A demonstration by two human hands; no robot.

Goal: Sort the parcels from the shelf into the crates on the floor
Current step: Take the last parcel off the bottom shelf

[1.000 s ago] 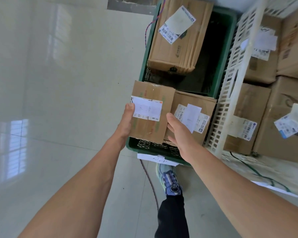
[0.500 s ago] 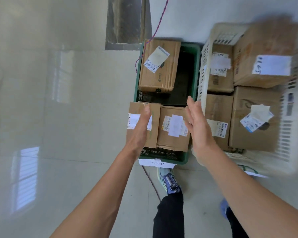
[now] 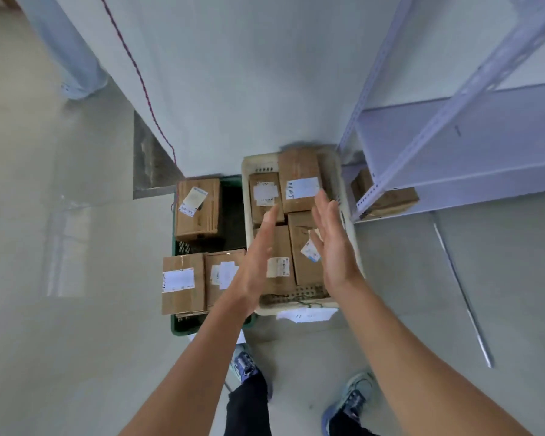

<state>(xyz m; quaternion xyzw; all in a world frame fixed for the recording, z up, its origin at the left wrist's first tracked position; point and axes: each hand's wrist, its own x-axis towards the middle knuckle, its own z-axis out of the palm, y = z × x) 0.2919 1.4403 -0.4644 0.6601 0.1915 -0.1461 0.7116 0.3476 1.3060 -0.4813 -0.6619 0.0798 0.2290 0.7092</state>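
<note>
Two crates stand side by side on the floor. The green crate (image 3: pixel 178 328) on the left holds three cardboard parcels: one at the back (image 3: pixel 197 209), and two at the front, a labelled one (image 3: pixel 181 286) beside another (image 3: pixel 222 275). The white crate (image 3: pixel 348 221) on the right holds several cardboard parcels, the tallest at its back (image 3: pixel 299 180). My left hand (image 3: pixel 254 269) and my right hand (image 3: pixel 334 247) hover above the white crate, both empty with fingers straight and palms facing each other. One more parcel (image 3: pixel 387 198) lies on the bottom board of the shelf.
A pale metal shelf rack (image 3: pixel 453 121) stands at the right, its middle board bare. A thin metal rod (image 3: pixel 463 294) lies on the floor beside it. A red cord (image 3: pixel 139 77) hangs down the wall. Paper slips (image 3: pixel 306 314) lie by the crates. My shoes (image 3: pixel 353 398) stand below.
Both hands have let go of the labelled parcel, which now sits in the green crate's front left. The hands rose and moved right over the white crate. The view pulled back and up.
</note>
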